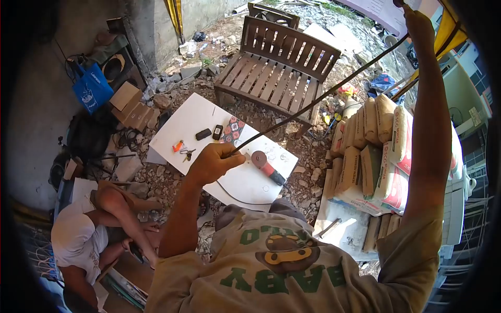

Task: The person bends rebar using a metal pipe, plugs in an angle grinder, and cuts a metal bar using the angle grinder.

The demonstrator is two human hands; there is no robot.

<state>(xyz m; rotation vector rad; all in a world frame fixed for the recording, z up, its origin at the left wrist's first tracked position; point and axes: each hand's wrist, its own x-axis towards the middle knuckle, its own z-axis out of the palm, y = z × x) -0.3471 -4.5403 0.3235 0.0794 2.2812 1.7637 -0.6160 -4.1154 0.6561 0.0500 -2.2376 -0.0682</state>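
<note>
A long dark cord [313, 107] is stretched in a slightly bowed diagonal between my two hands. My left hand [216, 163] is closed around its lower end, above the white board. Raised high at the upper right, my right hand [419, 30] is closed on the other end, with a dark tip showing over the fist. Below and right of my left hand lies a red and black angle grinder [269, 168] with a round disc. A thin dark line curves over the board near the grinder. Keys [189, 154], an orange item [178, 146] and two small black items lie on the white board [180, 122].
Behind the board stands a slatted wooden bench [274, 78] on rubble. Cement and mortar bags [365, 151] are stacked at the right. Another person [83, 235] crouches at the lower left, holding a dark item. A blue bag [91, 86] and cardboard boxes [128, 101] are by the wall.
</note>
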